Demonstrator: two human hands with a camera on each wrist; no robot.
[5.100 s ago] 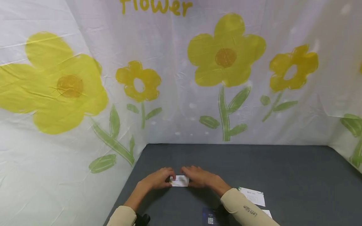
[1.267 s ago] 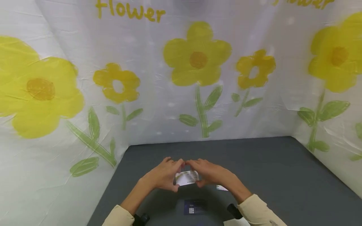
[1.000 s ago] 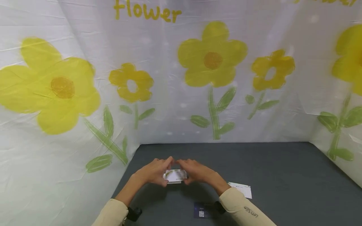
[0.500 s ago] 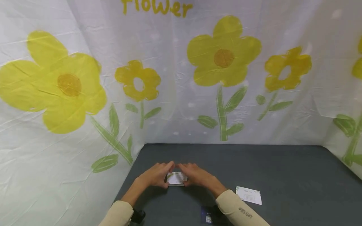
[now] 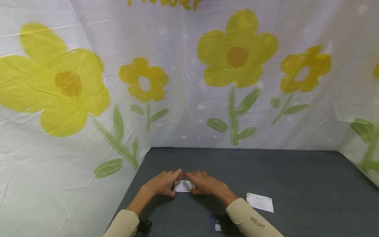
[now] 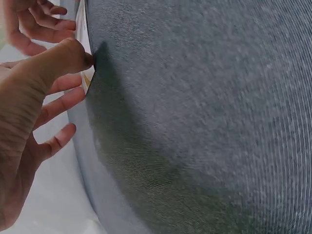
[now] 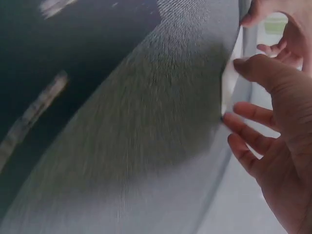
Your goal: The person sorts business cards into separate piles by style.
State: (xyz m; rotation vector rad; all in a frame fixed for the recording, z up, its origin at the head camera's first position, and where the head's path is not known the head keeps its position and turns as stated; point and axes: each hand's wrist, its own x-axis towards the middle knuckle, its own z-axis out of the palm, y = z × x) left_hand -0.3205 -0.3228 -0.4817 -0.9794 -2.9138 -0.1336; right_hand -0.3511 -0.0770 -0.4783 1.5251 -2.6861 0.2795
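Note:
A small white printed card (image 5: 185,186) lies flat or nearly flat on the dark grey table, between both hands. My left hand (image 5: 161,184) holds its left end, the thumb at the near edge and the fingers towards the far side. At the other end my right hand (image 5: 205,183) grips it in the same way. In the left wrist view the thumb touches the card (image 6: 84,36), seen almost edge-on. The right wrist view has the thumb and fingertips at the card's edge (image 7: 228,90). Whether other cards lie beneath it cannot be told.
Another white card (image 5: 260,202) lies to the right, beyond the right sleeve. A dark card with a QR code (image 5: 217,226) sits nearer, partly covered by the right forearm. Behind the table (image 5: 296,177) hangs a white cloth (image 5: 183,131) with yellow flowers.
The card between the hands was raised and tilted over another white one; it has come down and now lines up with it. Both hands keep their hold. The head view has shifted.

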